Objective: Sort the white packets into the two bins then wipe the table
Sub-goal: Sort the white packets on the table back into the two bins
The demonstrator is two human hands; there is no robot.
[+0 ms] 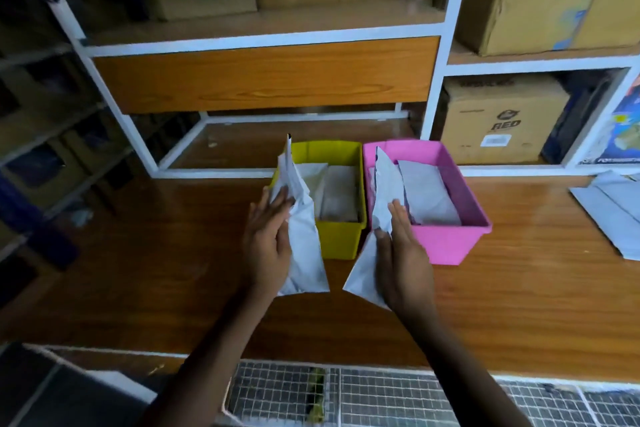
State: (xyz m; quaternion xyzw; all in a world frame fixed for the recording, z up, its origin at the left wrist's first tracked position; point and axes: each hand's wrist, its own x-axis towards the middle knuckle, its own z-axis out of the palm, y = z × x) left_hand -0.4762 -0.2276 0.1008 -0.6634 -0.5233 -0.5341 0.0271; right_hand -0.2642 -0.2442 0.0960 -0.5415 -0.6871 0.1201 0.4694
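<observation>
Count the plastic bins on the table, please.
2. The yellow bin stands on the left; the pink bin is close beside it on the right. None seems hidden.

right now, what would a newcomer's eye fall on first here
The yellow bin and pink bin stand side by side on the wooden table, both already holding white packets. In front of them, the left hand holds one upright packet at the yellow bin's near edge, and the right hand holds a second packet at the pink bin's.
</observation>
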